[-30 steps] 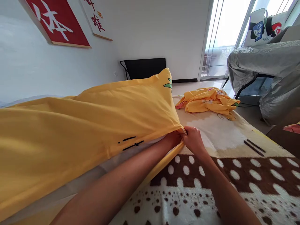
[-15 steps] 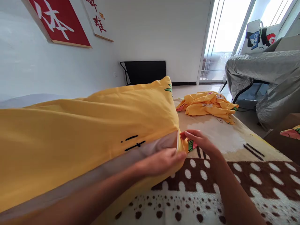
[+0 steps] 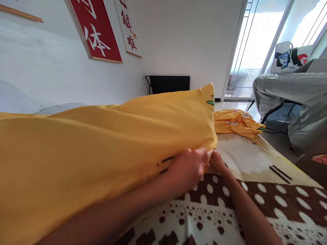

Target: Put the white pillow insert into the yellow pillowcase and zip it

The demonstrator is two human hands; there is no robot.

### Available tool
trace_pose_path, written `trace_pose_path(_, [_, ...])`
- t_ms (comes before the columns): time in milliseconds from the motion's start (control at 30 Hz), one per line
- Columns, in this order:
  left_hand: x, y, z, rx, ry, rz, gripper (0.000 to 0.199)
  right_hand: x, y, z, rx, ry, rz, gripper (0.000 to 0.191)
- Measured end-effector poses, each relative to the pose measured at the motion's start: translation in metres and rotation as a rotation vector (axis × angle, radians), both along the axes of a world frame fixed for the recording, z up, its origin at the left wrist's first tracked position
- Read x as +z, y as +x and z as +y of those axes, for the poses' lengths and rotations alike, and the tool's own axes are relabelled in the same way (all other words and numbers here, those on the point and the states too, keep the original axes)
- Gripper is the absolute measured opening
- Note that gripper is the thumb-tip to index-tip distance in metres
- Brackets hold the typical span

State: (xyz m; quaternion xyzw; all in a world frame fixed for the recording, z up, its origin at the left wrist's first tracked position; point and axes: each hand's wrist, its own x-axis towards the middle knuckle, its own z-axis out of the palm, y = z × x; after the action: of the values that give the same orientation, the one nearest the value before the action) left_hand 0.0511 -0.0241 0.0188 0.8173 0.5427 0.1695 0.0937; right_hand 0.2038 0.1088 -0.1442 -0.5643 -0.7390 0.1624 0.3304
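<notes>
A long yellow pillowcase point(image 3: 122, 136), stuffed full, stretches from the left edge to the middle of the view, with black line marks and green leaf prints. My left hand point(image 3: 189, 168) is closed on its near edge close to the right end, slightly blurred. Just beside it, my right hand point(image 3: 217, 161) pinches the same corner, where a narrow whitish strip shows between the hands. The fingertips of both hands are partly hidden in the cloth.
Beneath lies a cream and brown spotted blanket point(image 3: 242, 153). A crumpled yellow cloth point(image 3: 237, 122) rests farther back. A plastic-covered table point(image 3: 288, 85) stands at right, a black panel point(image 3: 168, 84) by the wall, and a cardboard box point(image 3: 311, 170) at the right edge.
The opening that showed a greyish inner along the near side is now out of sight. My left hand has gone from loosely extended to gripping the edge, and my right hand has closed at the corner.
</notes>
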Motion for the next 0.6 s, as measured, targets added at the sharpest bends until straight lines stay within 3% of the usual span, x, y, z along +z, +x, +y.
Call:
trace_pose_path(67, [0.04,-0.022,0.014,0.108,0.135,-0.02,0.03,0.013,0.004,0.001,0.012,-0.002,0.063,0.019])
trace_pose_path(167, [0.09,-0.063,0.042,0.371,0.43,0.204,0.025,0.043,0.006,-0.013,0.048,0.001,0.156,0.026])
trace_pose_path(300, [0.124,-0.09,0.066,0.526,0.621,0.213,0.028,0.087,0.002,-0.066,0.321,-0.012,0.276,0.016])
trace_pose_path(433, [0.141,-0.061,0.057,0.456,0.783,0.018,0.032,0.106,0.003,-0.131,0.52,-0.158,0.297,0.016])
trace_pose_path(500, [0.153,-0.036,0.043,0.359,0.898,-0.012,0.031,0.105,0.002,-0.158,0.534,-0.255,0.322,0.019])
trace_pose_path(600, [0.17,-0.005,0.028,0.246,0.979,0.011,0.031,0.097,-0.015,-0.188,0.475,-0.253,0.412,0.022])
